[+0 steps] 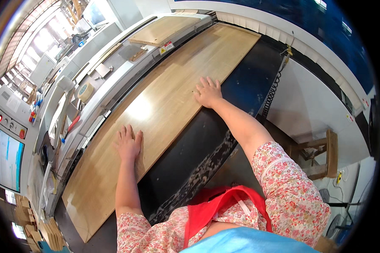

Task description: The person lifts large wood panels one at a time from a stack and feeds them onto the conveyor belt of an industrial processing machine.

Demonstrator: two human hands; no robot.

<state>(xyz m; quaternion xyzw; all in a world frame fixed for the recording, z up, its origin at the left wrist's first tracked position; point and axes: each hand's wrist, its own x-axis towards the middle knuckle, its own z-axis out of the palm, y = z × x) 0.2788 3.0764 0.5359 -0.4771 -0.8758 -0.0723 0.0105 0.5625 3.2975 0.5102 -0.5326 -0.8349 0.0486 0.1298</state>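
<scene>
A long, pale wooden board (164, 107) lies flat on a black machine bed (177, 141), stretching from lower left to upper right. My left hand (128, 143) rests on the nearer part of the board, its fingers spread. Farther along, my right hand (208, 92) lies open on the same board, close to its right-hand edge. Neither hand is wrapped round anything. The board's far end reaches the white strip curtain (249, 26) of the machine.
Left of the board runs a metal machine ledge (114, 90) bearing a tape roll (85, 91), a red-handled tool (73, 124) and another wooden panel (164, 30). A control screen (7, 158) stands at far left. A coiled cable (272, 90) hangs at right above a wooden stool (325, 154).
</scene>
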